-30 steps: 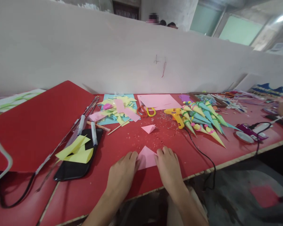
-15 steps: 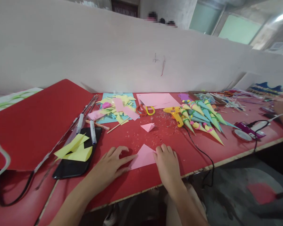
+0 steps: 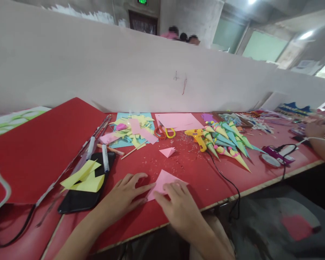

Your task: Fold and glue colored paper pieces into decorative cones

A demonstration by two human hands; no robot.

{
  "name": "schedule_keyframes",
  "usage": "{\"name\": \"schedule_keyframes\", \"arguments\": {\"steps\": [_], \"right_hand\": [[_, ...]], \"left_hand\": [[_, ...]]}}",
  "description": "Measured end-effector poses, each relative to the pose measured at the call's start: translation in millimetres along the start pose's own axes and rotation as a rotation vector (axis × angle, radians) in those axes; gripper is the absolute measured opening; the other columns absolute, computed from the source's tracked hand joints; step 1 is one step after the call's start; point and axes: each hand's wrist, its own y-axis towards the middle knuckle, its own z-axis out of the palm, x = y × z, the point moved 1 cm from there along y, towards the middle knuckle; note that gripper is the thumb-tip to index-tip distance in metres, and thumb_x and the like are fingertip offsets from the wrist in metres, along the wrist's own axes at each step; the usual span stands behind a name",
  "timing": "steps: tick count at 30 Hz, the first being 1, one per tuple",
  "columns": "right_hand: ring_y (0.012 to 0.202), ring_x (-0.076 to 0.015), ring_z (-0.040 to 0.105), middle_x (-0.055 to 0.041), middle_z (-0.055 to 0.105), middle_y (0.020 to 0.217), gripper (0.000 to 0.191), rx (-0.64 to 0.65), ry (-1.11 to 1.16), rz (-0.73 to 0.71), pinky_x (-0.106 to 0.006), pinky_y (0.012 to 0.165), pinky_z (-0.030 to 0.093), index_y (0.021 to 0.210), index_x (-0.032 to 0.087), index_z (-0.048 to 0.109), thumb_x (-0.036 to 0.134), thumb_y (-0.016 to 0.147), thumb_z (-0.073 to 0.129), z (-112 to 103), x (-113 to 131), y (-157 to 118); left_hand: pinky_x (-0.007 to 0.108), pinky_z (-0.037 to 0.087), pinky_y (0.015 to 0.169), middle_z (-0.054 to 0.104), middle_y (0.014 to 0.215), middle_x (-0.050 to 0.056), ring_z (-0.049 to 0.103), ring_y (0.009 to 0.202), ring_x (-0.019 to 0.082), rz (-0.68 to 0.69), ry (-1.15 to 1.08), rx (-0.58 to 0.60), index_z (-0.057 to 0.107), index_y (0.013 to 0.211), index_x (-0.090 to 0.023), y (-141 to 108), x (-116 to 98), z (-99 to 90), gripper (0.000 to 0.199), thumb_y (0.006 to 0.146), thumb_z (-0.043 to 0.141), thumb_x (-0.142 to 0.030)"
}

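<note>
A folded pink paper triangle (image 3: 162,177) lies flat near the table's front edge. My left hand (image 3: 130,191) rests at its left corner, thumb and forefinger spread and touching the paper. Across the lower middle of the sheet lies my right hand (image 3: 176,202), fingers pressing down from above and thumb apart; part of the paper is hidden beneath it. Just beyond stands a small folded pink paper piece (image 3: 167,152). A yellow glue gun (image 3: 196,137) lies farther right, beside several yellow and blue paper cones (image 3: 230,139).
Left are a black phone (image 3: 78,198), yellow paper strips (image 3: 83,177) and markers (image 3: 105,159). Behind lie paper scraps (image 3: 135,126), scissors (image 3: 170,133) and pink sheets (image 3: 176,121). The glue gun's cord (image 3: 224,177) hangs over the edge. Another person's hand (image 3: 319,130) is at far right.
My right hand has moved left from the paper's right corner onto its lower middle. My left hand stays at the left corner. The view has tilted up slightly.
</note>
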Motion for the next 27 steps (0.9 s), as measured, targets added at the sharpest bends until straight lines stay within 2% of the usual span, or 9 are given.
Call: {"name": "schedule_keyframes", "arguments": {"steps": [2, 5, 9, 13, 20, 24, 27], "right_hand": [[0.086, -0.0179, 0.049, -0.0048, 0.056, 0.092, 0.031, 0.036, 0.037, -0.058, -0.037, 0.091, 0.033, 0.112, 0.024, 0.051, 0.015, 0.083, 0.047, 2.8, 8.1, -2.8], [0.093, -0.0198, 0.049, -0.0063, 0.057, 0.097, 0.03, 0.074, 0.068, -0.015, -0.039, 0.092, 0.033, 0.114, 0.022, 0.051, 0.022, 0.085, 0.046, 4.2, 9.6, -7.2], [0.103, -0.02, 0.046, -0.0047, 0.055, 0.108, 0.03, 0.083, 0.149, 0.04, -0.042, 0.096, 0.03, 0.114, 0.03, 0.053, 0.032, 0.085, 0.047, -3.1, -4.3, -15.7], [0.11, -0.0216, 0.043, -0.0046, 0.051, 0.118, 0.032, 0.109, 0.182, 0.131, -0.049, 0.099, 0.024, 0.115, 0.037, 0.053, 0.038, 0.084, 0.047, -14.6, -20.2, -26.8], [0.116, -0.0223, 0.039, -0.0038, 0.046, 0.124, 0.028, 0.074, 0.16, 0.311, -0.048, 0.098, 0.028, 0.11, 0.036, 0.058, 0.033, 0.083, 0.048, -24.1, -52.9, -49.2], [0.114, -0.0237, 0.04, -0.0056, 0.045, 0.125, 0.03, 0.123, 0.13, 0.315, -0.046, 0.092, 0.036, 0.112, 0.035, 0.056, 0.03, 0.084, 0.047, -29.9, -70.2, -57.8], [0.111, -0.0232, 0.043, -0.0063, 0.048, 0.122, 0.026, 0.106, 0.147, 0.329, -0.043, 0.091, 0.038, 0.105, 0.03, 0.061, 0.029, 0.083, 0.048, -35.2, -74.2, -54.2]], "left_hand": [[0.037, 0.041, 0.086, 0.045, 0.123, 0.002, 0.044, 0.103, 0.021, 0.003, 0.004, -0.016, 0.041, 0.122, -0.045, 0.0, -0.2, 0.1, 0.041, 0.083, 0.047, -0.032], [0.038, 0.041, 0.086, 0.046, 0.122, 0.002, 0.044, 0.103, 0.021, 0.001, 0.008, -0.026, 0.041, 0.122, -0.045, 0.0, -0.7, 0.0, 0.039, 0.084, 0.045, -0.036], [0.037, 0.039, 0.088, 0.046, 0.122, 0.002, 0.044, 0.105, 0.021, 0.01, 0.004, -0.037, 0.043, 0.121, -0.044, -0.8, 1.1, 2.0, 0.038, 0.084, 0.045, -0.037], [0.036, 0.038, 0.089, 0.046, 0.123, 0.002, 0.043, 0.107, 0.021, 0.009, 0.0, -0.04, 0.043, 0.121, -0.044, -1.9, 4.1, 4.2, 0.038, 0.084, 0.045, -0.037], [0.037, 0.038, 0.089, 0.045, 0.124, 0.001, 0.043, 0.107, 0.022, -0.008, -0.022, -0.001, 0.04, 0.122, -0.046, -1.1, 5.1, 2.0, 0.039, 0.084, 0.042, -0.039], [0.039, 0.036, 0.092, 0.043, 0.125, 0.001, 0.042, 0.108, 0.022, 0.001, -0.016, 0.042, 0.036, 0.124, -0.047, 0.8, 4.1, -1.2, 0.04, 0.085, 0.04, -0.039], [0.04, 0.035, 0.093, 0.043, 0.125, 0.002, 0.041, 0.109, 0.022, 0.011, 0.013, 0.054, 0.034, 0.126, -0.045, 1.8, 2.6, -2.9, 0.04, 0.087, 0.038, -0.039]]}}
